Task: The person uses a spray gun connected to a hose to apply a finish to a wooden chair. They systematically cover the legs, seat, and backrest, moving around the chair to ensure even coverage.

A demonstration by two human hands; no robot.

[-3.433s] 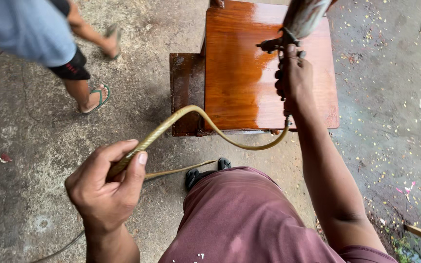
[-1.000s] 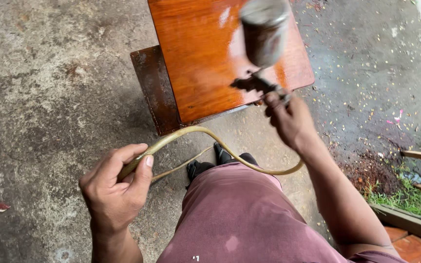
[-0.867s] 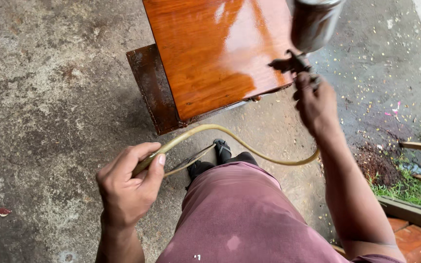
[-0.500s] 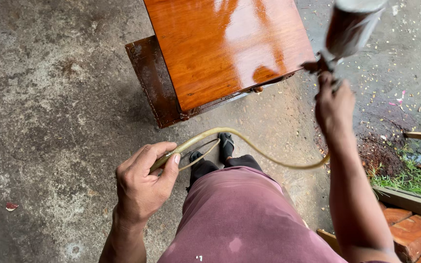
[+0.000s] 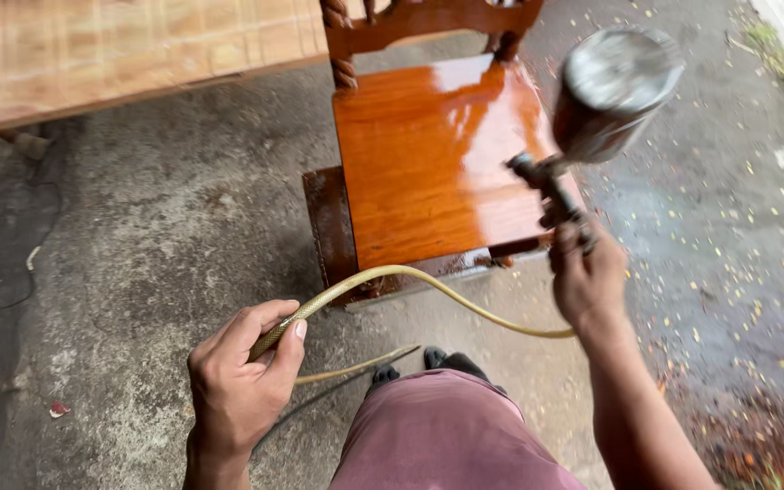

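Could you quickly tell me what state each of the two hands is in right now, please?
Left hand: closed around the yellowish hose.
Right hand: closed on the spray gun, held over the glossy wooden chair seat.

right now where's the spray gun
In the head view the spray gun is at upper right, held up in the right hand over the right edge of the glossy wooden chair seat.

Right hand (image 5: 587, 277) grips spray gun (image 5: 592, 118) with metal cup above glossy chair seat (image 5: 428, 154); left hand (image 5: 242, 386) holds yellowish hose (image 5: 410, 277) looping across to gun, over concrete floor (image 5: 138, 236), pale board (image 5: 129, 50) top left.
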